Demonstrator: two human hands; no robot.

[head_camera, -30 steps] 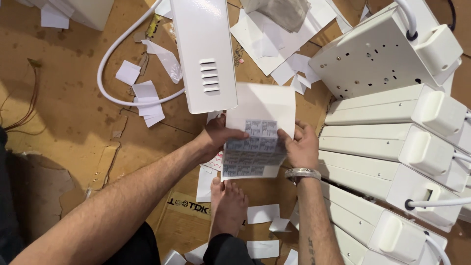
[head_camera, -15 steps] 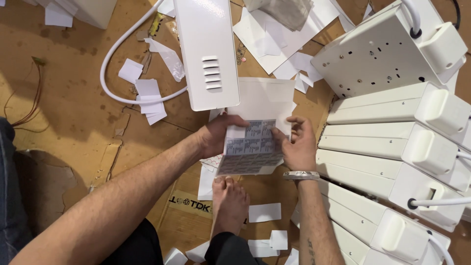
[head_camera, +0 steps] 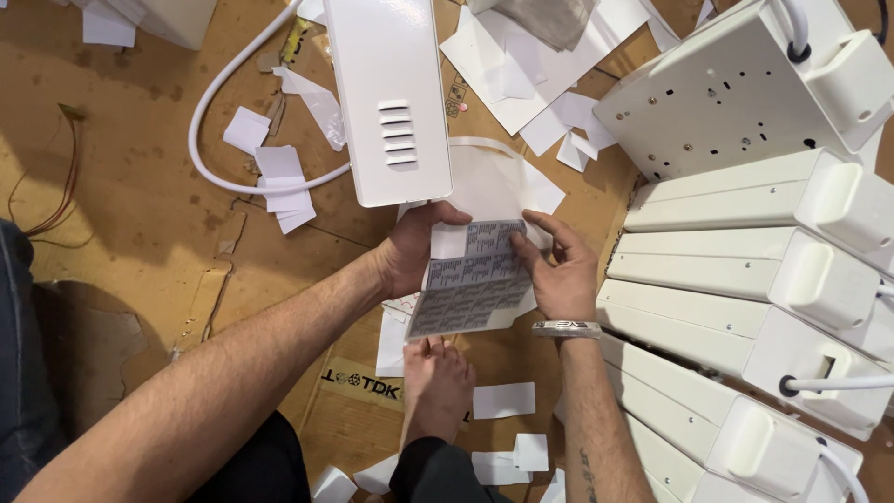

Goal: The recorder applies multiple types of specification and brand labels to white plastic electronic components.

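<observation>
My left hand (head_camera: 413,250) and my right hand (head_camera: 556,268) hold a white sheet of small grey printed labels (head_camera: 470,280) between them, low over a cardboard floor. The left thumb lies across the sheet's top left corner. The right fingers pinch at a label near the sheet's upper right. Just beyond the sheet lies a long white plastic housing with vent slots (head_camera: 386,98), its near end almost touching my left hand. My bare foot (head_camera: 436,388) rests on the cardboard under the sheet.
A row of several white housings (head_camera: 745,270) with end caps and cords is stacked on the right. A white cord (head_camera: 219,140) loops on the left. Scraps of white backing paper (head_camera: 279,177) litter the cardboard (head_camera: 130,186). Thin red wires (head_camera: 60,200) lie far left.
The label sheet has tilted and dropped slightly toward me. My right fingers have moved onto its upper right part. The white backing sheet behind it now lies exposed on the floor.
</observation>
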